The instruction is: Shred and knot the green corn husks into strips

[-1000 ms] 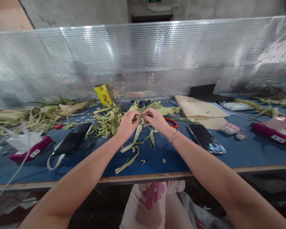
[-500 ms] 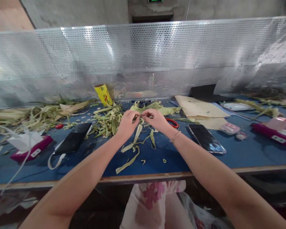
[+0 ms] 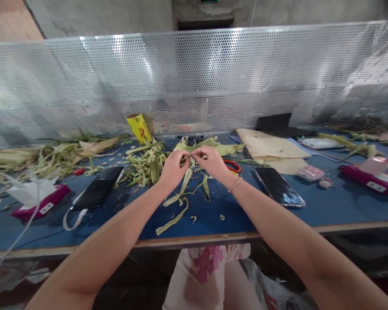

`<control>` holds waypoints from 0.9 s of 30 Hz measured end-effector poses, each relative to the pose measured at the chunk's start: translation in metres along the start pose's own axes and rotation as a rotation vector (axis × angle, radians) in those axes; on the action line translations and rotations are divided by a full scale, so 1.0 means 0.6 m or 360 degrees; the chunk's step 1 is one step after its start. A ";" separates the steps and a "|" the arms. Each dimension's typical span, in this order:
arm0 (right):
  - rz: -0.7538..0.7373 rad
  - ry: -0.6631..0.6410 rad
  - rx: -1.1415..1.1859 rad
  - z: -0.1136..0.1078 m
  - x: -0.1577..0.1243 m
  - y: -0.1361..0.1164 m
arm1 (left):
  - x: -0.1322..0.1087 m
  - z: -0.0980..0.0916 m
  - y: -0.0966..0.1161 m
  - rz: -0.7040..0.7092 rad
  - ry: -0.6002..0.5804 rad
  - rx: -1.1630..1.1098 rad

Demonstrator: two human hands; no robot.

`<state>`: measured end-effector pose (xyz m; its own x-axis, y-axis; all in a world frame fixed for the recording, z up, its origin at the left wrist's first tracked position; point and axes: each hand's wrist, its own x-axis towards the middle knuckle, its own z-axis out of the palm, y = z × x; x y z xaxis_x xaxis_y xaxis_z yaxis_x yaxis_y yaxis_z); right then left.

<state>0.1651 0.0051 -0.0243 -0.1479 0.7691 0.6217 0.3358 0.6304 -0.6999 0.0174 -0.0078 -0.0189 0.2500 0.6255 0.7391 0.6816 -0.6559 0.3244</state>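
Over the middle of the table, my left hand (image 3: pixel 173 167) and my right hand (image 3: pixel 211 161) meet fingertip to fingertip, both closed in a pinch. Between them is a thin piece of pale green corn husk, mostly hidden by the fingers. A husk strip (image 3: pixel 187 177) shows just below the fingertips; I cannot tell if it joins the held piece. Left of my left hand lies a heap of curled, knotted husk pieces (image 3: pixel 147 165). Red-handled scissors (image 3: pixel 233 165) lie partly behind my right hand. Wider husk leaves (image 3: pixel 228 149) spread beyond the hands.
A black power bank (image 3: pixel 98 189) with a white cable and a magenta socket block (image 3: pixel 45 202) are at left. To the right lie a phone (image 3: pixel 278 187), brown paper (image 3: pixel 268 144) and a pink case (image 3: pixel 310 172). A yellow box (image 3: pixel 139 129) leans near the perforated metal screen (image 3: pixel 194 77).
The view has shifted slightly. Both hands stay together in nearly the same pinch, with only small finger movement.
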 end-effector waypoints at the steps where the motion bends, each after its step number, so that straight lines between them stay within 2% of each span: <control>1: -0.0009 -0.0005 0.0001 -0.001 0.001 -0.001 | 0.000 0.001 0.001 -0.0040 0.0007 -0.0023; 5: 0.0017 -0.0018 0.0085 -0.001 0.001 -0.007 | 0.000 0.001 0.004 -0.0147 0.0048 -0.0117; 9: 0.0194 -0.0050 0.0296 0.002 -0.001 -0.011 | 0.000 -0.001 0.006 -0.0218 0.0064 -0.0156; 17: 0.0424 -0.0118 0.0691 0.011 -0.003 -0.006 | 0.002 -0.002 0.009 -0.0190 0.0081 -0.0115; 21: 0.0531 -0.0235 0.0820 0.010 -0.003 -0.006 | 0.002 -0.002 0.010 -0.0173 0.0088 -0.0073; 27: 0.0566 -0.0398 0.0911 0.001 -0.003 -0.002 | 0.001 -0.002 0.010 -0.0176 0.0057 -0.0057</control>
<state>0.1643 0.0031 -0.0247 -0.3517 0.8961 0.2708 -0.1273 0.2408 -0.9622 0.0206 -0.0120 -0.0158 0.1499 0.6797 0.7180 0.6786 -0.5989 0.4253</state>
